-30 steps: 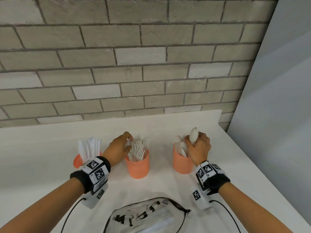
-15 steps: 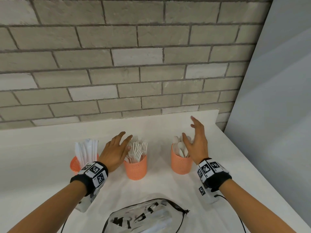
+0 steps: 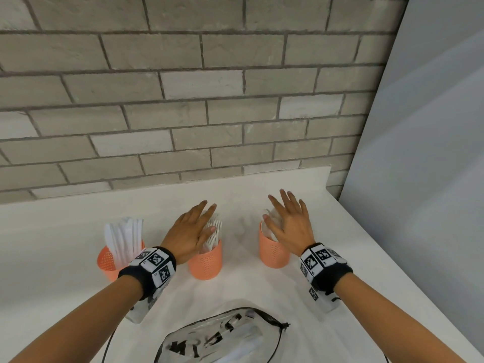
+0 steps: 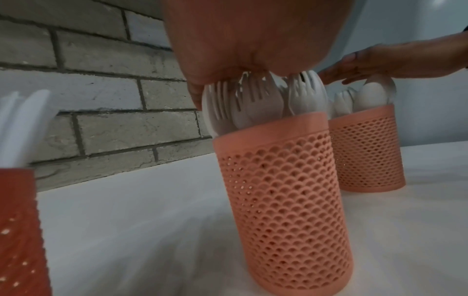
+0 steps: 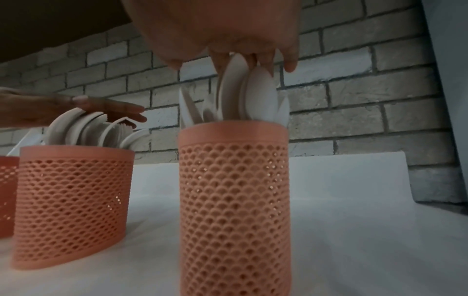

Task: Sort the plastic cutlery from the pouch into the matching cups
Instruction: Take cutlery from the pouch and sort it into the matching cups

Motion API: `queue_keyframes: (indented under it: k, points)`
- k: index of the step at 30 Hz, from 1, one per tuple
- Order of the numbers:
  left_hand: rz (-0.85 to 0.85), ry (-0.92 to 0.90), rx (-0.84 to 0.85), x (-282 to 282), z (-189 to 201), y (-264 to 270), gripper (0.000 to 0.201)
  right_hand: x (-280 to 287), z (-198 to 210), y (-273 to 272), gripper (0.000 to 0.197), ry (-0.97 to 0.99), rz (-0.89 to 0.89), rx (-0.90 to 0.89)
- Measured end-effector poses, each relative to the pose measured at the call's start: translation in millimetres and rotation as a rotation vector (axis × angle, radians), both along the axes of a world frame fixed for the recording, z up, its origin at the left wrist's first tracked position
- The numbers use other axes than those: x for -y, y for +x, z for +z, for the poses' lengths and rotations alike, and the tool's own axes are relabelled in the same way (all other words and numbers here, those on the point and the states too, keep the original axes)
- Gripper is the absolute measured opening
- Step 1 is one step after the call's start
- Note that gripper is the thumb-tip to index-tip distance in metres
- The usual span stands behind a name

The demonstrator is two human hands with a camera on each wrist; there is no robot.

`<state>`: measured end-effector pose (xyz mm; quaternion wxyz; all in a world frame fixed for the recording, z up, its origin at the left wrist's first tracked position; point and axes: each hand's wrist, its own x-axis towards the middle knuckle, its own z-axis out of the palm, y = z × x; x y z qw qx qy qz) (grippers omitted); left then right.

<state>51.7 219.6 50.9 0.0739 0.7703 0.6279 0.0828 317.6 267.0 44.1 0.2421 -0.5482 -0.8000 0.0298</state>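
Note:
Three orange mesh cups stand in a row on the white counter. The left cup (image 3: pixel 107 263) holds white knives (image 3: pixel 125 237). Over the middle cup (image 3: pixel 205 263) of white forks (image 4: pixel 255 104) my left hand (image 3: pixel 188 231) lies flat, its palm touching the fork tips. My right hand (image 3: pixel 288 221) is spread with straight fingers over the right cup (image 3: pixel 273 252), resting on the white spoons (image 5: pixel 250 96). Neither hand holds anything. The clear pouch (image 3: pixel 220 339) with black trim lies at the near edge between my forearms.
A grey brick wall (image 3: pixel 183 100) rises right behind the counter. A plain grey panel (image 3: pixel 432 153) borders the counter on the right, where the counter edge (image 3: pixel 379 247) runs diagonally.
One second ago my right hand gripped a spoon over the right cup and my left fingers were at the forks. Both hands have since let go and flattened over the cutlery.

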Motion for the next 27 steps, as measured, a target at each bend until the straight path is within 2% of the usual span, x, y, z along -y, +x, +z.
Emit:
queue_keyframes:
  k: [3, 7, 10, 12, 14, 16, 17, 19, 20, 21, 23, 24, 27]
  points:
    - [-0.013, -0.032, -0.038, -2.3, 0.4, -1.8, 0.117, -5.4, -2.2, -0.8, 0.092, -0.117, 0.019, 0.139]
    - [-0.003, -0.011, -0.064, -7.5, -1.5, -3.2, 0.117, -9.2, -3.4, -6.1, 0.095, -0.138, -0.004, 0.226]
    - [0.003, -0.030, -0.089, -6.2, 1.7, -1.3, 0.094, -9.8, -1.5, -8.0, 0.096, -0.148, -0.011, 0.285]
    - [0.020, -0.061, -0.104, -2.0, 8.1, 0.0, 0.075, -6.3, 3.2, -7.8, 0.081, -0.192, -0.015, 0.307]
    - [0.043, -0.076, -0.038, 3.4, 17.6, -0.8, 0.056, 0.1, 8.4, -8.2, 0.067, -0.199, -0.007, 0.270]
    - [0.049, -0.042, 0.097, 8.8, 28.1, -3.1, 0.050, 10.8, 16.5, -11.2, 0.073, -0.141, 0.066, 0.141]
    - [0.055, -0.025, 0.164, 11.2, 32.1, -5.1, 0.049, 19.2, 21.9, -14.4, 0.070, -0.139, 0.131, 0.042]
    - [0.072, 0.009, 0.254, 18.6, 40.2, -9.2, 0.042, 39.0, 27.8, -22.7, 0.039, -0.213, 0.296, -0.152]
    - [0.073, 0.032, 0.276, 24.2, 44.1, -10.4, 0.037, 49.5, 29.4, -27.6, 0.023, -0.262, 0.352, -0.177]
    - [0.063, 0.058, 0.300, 30.5, 47.6, -11.2, 0.032, 60.3, 31.6, -32.5, 0.018, -0.305, 0.390, -0.146]
    - [0.026, 0.089, 0.372, 46.4, 54.1, -11.4, 0.029, 86.1, 35.8, -42.5, 0.033, -0.422, 0.459, -0.032]
    - [0.014, 0.079, 0.412, 55.8, 57.4, -10.8, 0.029, 98.1, 37.4, -46.5, 0.034, -0.477, 0.493, 0.020]
    - [-0.017, 0.015, 0.509, 87.1, 64.3, -7.2, 0.028, 125.1, 38.8, -55.3, 0.023, -0.565, 0.536, 0.168]
